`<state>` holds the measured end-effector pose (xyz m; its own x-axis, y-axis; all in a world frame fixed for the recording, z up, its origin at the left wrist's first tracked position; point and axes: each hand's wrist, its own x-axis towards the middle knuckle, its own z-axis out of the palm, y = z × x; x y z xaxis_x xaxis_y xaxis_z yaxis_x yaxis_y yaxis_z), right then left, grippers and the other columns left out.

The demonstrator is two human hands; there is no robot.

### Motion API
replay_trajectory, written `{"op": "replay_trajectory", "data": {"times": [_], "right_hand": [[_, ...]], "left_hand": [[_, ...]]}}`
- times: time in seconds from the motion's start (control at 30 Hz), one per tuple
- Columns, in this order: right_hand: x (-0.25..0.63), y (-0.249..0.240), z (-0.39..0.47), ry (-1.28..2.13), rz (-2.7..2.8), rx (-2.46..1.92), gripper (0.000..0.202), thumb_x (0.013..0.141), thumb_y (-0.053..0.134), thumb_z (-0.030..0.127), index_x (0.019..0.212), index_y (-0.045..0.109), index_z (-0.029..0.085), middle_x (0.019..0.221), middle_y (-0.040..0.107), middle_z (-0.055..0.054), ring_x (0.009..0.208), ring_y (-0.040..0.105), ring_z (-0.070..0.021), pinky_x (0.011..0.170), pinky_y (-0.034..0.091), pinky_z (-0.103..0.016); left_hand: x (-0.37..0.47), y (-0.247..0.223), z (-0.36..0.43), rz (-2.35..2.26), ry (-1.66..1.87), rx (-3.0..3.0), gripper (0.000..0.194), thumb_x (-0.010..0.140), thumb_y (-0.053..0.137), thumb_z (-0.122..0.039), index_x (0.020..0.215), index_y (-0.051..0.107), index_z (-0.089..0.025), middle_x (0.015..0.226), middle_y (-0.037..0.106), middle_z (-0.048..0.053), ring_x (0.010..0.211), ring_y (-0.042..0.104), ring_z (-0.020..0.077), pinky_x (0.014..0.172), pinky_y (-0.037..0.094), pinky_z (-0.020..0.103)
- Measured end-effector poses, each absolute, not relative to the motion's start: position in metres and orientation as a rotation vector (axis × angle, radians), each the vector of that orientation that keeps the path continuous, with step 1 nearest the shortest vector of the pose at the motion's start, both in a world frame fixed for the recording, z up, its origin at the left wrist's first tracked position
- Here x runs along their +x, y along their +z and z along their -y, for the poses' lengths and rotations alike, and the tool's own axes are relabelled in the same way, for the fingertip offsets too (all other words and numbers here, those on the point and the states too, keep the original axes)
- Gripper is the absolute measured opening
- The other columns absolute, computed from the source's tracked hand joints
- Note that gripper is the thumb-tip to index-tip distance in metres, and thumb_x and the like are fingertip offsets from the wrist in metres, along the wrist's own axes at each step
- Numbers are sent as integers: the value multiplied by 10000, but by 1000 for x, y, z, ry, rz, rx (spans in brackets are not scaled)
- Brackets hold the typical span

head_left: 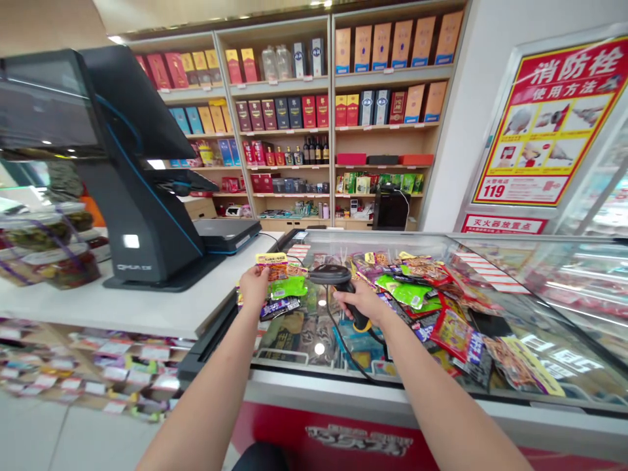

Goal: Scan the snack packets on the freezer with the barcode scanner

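My left hand (pixel 254 286) pinches the edge of a snack packet (pixel 277 269) with a yellow top and reddish-brown contents. Just below it, a bright green packet (pixel 289 287) and a dark packet (pixel 280 307) lie on the glass top. In my right hand (pixel 367 302) is a black barcode scanner (pixel 330 275), its fingers wrapped round the handle. The scanner's head points left, towards the packets by my left hand, and its cable trails down over the glass. A large heap of snack packets (pixel 417 288) spreads to the right of my right hand.
A glass-topped chest freezer (pixel 338 387) stands before me. On the white counter (pixel 161 311) at left are a point-of-sale terminal (pixel 142 190) and lidded tubs (pixel 61 261). Behind are shelves (pixel 284 88) of boxes and bottles. A red sign (pixel 544 124) hangs at right.
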<state>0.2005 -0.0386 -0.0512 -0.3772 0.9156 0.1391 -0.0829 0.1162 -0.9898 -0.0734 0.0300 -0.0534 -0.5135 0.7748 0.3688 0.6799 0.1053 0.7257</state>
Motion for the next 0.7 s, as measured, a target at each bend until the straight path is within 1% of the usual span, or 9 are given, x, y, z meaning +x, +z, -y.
{"op": "replay_trajectory", "data": {"times": [0.1, 0.17, 0.2, 0.27, 0.33, 0.4, 0.47, 0.6, 0.7], "right_hand": [[188, -51, 37, 1434, 1515, -854, 297, 652, 742, 409, 718, 535, 206, 447, 527, 86, 341, 432, -78, 355, 372, -208], [183, -49, 36, 1446, 1512, -862, 279, 655, 738, 393, 742, 551, 205, 451, 527, 86, 353, 442, -81, 364, 381, -209], [181, -49, 36, 1453, 1508, -867, 275, 654, 737, 382, 758, 555, 205, 454, 529, 87, 356, 446, -82, 366, 383, -208], [180, -49, 35, 1467, 1494, -875, 277, 649, 738, 369, 779, 557, 204, 455, 528, 89, 354, 443, -80, 361, 379, -205], [182, -49, 34, 1467, 1480, -869, 292, 641, 744, 375, 777, 553, 201, 451, 523, 89, 349, 441, -78, 356, 377, -205], [188, -48, 35, 1437, 1458, -859, 315, 631, 753, 396, 768, 550, 198, 453, 522, 90, 349, 443, -76, 354, 376, -203], [199, -46, 37, 1387, 1412, -860, 332, 628, 752, 417, 766, 543, 198, 463, 530, 90, 353, 448, -73, 357, 374, -199], [237, -39, 48, 1265, 1295, -894, 329, 630, 741, 421, 750, 528, 200, 459, 536, 89, 347, 440, -71, 358, 366, -202], [274, -35, 59, 1174, 1270, -930, 325, 627, 750, 412, 724, 524, 199, 456, 525, 83, 356, 430, -72, 362, 364, -213]], "left_hand": [[-79, -53, -30, -2323, 1240, 1492, 282, 784, 508, -383, 830, 695, -178, 856, 723, 151, 829, 660, 312, 697, 460, 371], [-79, -53, -29, -2396, 1118, 1507, 332, 770, 552, -390, 987, 686, -179, 1001, 709, 173, 969, 636, 359, 785, 465, 446], [-79, -53, -28, -2437, 1084, 1525, 406, 757, 578, -385, 1098, 652, -178, 1101, 681, 186, 1050, 605, 378, 831, 455, 488], [-74, -52, -26, -2509, 1073, 1578, 576, 745, 607, -352, 1287, 534, -174, 1286, 580, 207, 1176, 528, 392, 900, 425, 548], [-67, -51, -23, -2549, 1106, 1643, 616, 769, 581, -304, 1357, 461, -168, 1403, 470, 211, 1239, 475, 381, 942, 402, 566], [-56, -48, -21, -2530, 1165, 1738, 561, 802, 543, -284, 1346, 475, -163, 1447, 414, 203, 1265, 454, 364, 978, 385, 555], [-39, -46, -18, -2448, 1234, 1867, 502, 821, 534, -297, 1305, 518, -164, 1447, 414, 192, 1280, 443, 350, 1002, 376, 526], [12, -47, -10, -2169, 1241, 2128, 367, 829, 547, -305, 1175, 614, -202, 1351, 534, 141, 1233, 495, 311, 986, 391, 475], [60, -51, -3, -1963, 1006, 2260, 251, 832, 558, -318, 1035, 676, -230, 1177, 660, 98, 1137, 566, 282, 957, 406, 443]]}}
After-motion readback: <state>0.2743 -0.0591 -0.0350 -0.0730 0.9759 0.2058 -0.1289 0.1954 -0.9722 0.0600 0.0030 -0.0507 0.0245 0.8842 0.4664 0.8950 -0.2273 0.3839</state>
